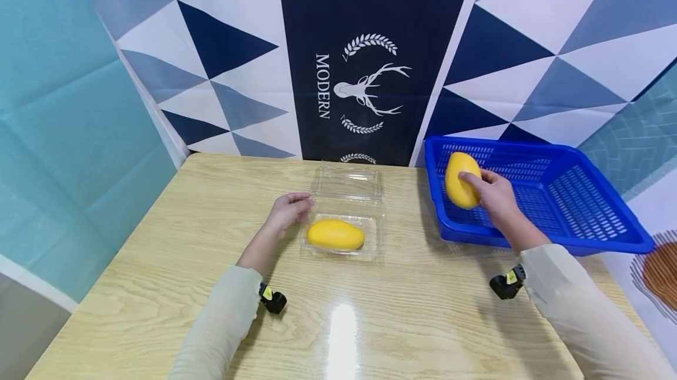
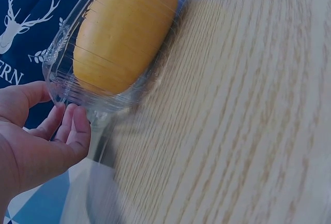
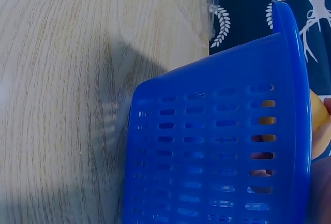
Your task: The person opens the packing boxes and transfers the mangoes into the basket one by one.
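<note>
A clear plastic clamshell box lies open in the middle of the wooden table, with a yellow mango in its near half. My left hand touches the box's left edge with relaxed fingers; the boxed mango fills the left wrist view. My right hand grips a second yellow mango over the left part of the blue basket. In the right wrist view the basket's wall hides most of that mango.
The wooden table runs to a patterned backdrop behind and a teal wall on the left. The basket stands at the table's right side. A brown round object shows at the far right edge.
</note>
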Motion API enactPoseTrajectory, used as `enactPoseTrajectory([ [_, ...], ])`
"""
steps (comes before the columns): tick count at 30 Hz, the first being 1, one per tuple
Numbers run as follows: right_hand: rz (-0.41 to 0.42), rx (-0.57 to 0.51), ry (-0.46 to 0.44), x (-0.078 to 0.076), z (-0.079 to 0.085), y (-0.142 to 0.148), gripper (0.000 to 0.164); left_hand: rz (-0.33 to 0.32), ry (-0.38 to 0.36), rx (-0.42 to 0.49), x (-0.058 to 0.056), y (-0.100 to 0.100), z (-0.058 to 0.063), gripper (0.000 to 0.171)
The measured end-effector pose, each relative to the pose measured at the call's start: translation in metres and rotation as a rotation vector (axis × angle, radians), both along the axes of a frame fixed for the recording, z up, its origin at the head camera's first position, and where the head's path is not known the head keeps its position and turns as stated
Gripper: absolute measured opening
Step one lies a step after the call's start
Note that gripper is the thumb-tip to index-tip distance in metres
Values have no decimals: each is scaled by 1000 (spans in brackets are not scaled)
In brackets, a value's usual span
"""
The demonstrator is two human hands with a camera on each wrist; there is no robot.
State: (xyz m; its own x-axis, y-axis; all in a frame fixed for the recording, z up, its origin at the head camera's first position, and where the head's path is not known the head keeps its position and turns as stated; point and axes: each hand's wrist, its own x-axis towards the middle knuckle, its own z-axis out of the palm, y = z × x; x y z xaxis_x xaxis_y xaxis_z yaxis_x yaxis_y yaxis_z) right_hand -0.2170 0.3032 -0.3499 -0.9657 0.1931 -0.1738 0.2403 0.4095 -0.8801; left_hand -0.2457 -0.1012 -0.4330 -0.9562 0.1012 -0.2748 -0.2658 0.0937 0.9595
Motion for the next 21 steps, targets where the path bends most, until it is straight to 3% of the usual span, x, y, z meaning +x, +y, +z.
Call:
enactPoseTrajectory([
  [21,-17,31,-2,0,-3,2,87,0,-17,20,1,0,0,40],
])
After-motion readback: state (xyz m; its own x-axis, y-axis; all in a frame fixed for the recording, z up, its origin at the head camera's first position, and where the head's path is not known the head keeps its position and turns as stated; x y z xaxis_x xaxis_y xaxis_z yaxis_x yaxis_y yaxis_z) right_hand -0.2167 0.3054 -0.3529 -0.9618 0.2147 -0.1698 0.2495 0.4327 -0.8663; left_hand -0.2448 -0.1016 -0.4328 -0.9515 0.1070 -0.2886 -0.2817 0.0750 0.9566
